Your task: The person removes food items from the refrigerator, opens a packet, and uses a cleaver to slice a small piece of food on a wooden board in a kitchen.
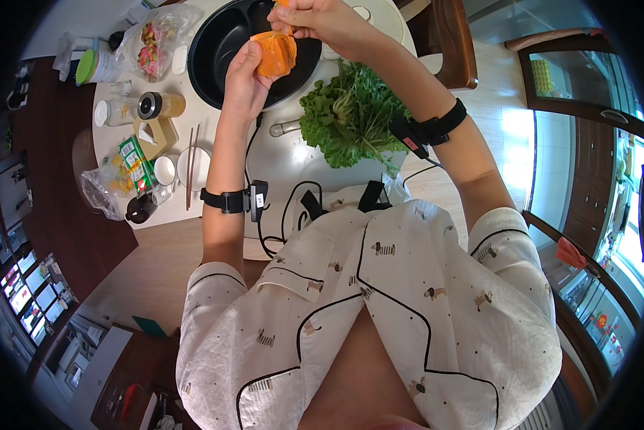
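My left hand (247, 75) grips an orange plastic packet (277, 54) by its side, above a black divided pot (210, 54). My right hand (322, 21) is at the packet's upper edge, its fingers pinching an orange strip (282, 4) of the same colour. Whether that strip is still joined to the packet I cannot tell. Below my right forearm lies a heap of leafy greens (349, 113), with a metal handle (284, 128) sticking out at its left.
Left on the table are a bag of dragon fruit (149, 54), a glass jar with a dark lid (161, 105), a tissue box (158, 137), a green packet (135, 161), chopsticks (192, 166) on a white bowl (201, 161) and a dark bottle (141, 208). A wooden chair (453, 43) stands right.
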`<state>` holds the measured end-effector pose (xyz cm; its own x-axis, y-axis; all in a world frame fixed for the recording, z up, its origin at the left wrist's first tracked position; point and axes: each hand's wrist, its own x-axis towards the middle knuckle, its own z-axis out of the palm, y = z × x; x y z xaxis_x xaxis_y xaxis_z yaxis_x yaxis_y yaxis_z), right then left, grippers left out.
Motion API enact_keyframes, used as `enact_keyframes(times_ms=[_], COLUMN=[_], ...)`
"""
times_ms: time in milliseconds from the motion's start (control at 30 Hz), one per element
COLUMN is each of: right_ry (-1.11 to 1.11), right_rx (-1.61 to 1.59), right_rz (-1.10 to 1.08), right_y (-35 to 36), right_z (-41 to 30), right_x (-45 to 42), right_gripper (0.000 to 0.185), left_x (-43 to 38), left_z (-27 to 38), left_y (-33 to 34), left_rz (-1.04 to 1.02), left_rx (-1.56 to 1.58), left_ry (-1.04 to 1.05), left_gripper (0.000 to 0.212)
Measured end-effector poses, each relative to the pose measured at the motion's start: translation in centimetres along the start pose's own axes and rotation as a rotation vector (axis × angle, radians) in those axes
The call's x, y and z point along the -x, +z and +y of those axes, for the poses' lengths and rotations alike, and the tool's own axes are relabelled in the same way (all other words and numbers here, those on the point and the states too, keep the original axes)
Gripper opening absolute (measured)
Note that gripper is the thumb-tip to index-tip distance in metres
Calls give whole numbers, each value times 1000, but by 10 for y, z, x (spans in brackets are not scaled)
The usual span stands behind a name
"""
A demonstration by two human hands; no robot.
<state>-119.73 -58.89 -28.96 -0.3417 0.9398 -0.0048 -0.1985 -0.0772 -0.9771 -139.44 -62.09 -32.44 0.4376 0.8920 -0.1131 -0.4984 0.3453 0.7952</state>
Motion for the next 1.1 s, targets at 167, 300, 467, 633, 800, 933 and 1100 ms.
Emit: enact_keyframes(times_ms=[167, 300, 467, 633, 800, 933, 1100], right_ry=[93, 170, 209, 127, 142, 289, 123], right_rx=[-146, -117, -185, -128, -87, -45, 170], right_rz=[53, 158, 228, 250, 218, 205, 303], right_y=[3, 4, 13, 19, 10, 33, 56], right_z=[8, 17, 24, 29, 32, 20, 58], right_x=[-5, -20, -30, -33, -27, 13, 27], right_gripper=[30, 25, 20, 20, 41, 57, 34], left_x=[-1, -5, -2, 0, -11, -10, -11], left_z=[4, 10, 8, 4, -10, -12, -20], left_y=[5, 0, -6, 0, -12, -15, -12], left_rz=[-51, -151, -163, -71, 36, 256, 328], left_rx=[-40, -198, -263, -56, 331, 515, 468], left_ry=[28, 100, 99, 52, -120, -98, -168], left_gripper=[39, 37, 36, 39, 40, 40, 44])
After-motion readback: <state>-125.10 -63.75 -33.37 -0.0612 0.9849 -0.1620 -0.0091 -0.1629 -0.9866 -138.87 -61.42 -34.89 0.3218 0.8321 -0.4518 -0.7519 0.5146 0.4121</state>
